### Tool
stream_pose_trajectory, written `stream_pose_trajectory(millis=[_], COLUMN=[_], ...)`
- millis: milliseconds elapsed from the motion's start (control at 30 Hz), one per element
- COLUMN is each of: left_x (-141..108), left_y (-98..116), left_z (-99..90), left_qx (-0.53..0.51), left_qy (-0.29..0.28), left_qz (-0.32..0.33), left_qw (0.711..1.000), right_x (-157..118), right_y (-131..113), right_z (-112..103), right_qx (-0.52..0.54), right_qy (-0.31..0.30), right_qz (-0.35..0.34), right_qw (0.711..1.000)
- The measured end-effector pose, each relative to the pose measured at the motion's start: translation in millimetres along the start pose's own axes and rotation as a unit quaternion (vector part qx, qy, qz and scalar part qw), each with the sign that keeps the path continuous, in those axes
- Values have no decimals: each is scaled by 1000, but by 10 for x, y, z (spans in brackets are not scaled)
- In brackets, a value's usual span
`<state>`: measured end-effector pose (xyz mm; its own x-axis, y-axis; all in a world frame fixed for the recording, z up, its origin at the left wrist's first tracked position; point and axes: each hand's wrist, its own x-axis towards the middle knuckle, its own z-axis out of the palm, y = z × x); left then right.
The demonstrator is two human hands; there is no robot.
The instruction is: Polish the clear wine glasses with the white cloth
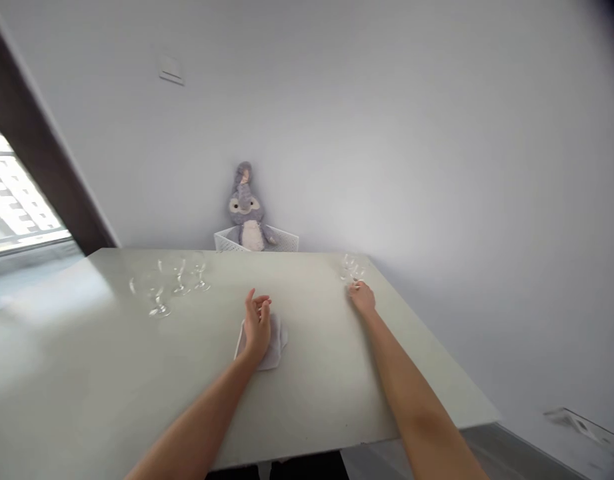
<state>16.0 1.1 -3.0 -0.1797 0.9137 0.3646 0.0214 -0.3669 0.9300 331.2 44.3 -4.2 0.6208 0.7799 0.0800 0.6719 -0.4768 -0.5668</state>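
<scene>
My right hand reaches to the far right of the table, its fingers closed at the lower part of a small clear stemmed glass. A second clear glass stands right behind it. My left hand is above a folded pale grey cloth, the fingers loosely bent and apart with nothing held in them. Whether it touches the cloth I cannot tell. To the left stand three more clear stemmed glasses: a nearer one, a middle one and a farther one.
The pale table meets the wall at its far side. A grey plush toy sits in a white basket behind the far edge. At the left is a window with a dark frame. The table's right edge slants toward me.
</scene>
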Motion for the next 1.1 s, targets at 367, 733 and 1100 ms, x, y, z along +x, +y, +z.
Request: stream_pose_trajectory(millis=[367,733,1100], left_x=[860,1477,1574], left_y=[0,-17,-32], left_z=[-692,-977,-1032], left_qx=[-314,-515,-525], left_qy=[262,191,172], left_qz=[-214,-230,-243], left_qw=[887,803,797], right_x=[-483,-2213,-2258], right_y=[-181,-1168,-1054], right_z=[-141,312,558], right_qx=[151,31,124], right_qy=[-38,-170,-184], right_qz=[-110,-625,-555], right_qw=[982,761,802])
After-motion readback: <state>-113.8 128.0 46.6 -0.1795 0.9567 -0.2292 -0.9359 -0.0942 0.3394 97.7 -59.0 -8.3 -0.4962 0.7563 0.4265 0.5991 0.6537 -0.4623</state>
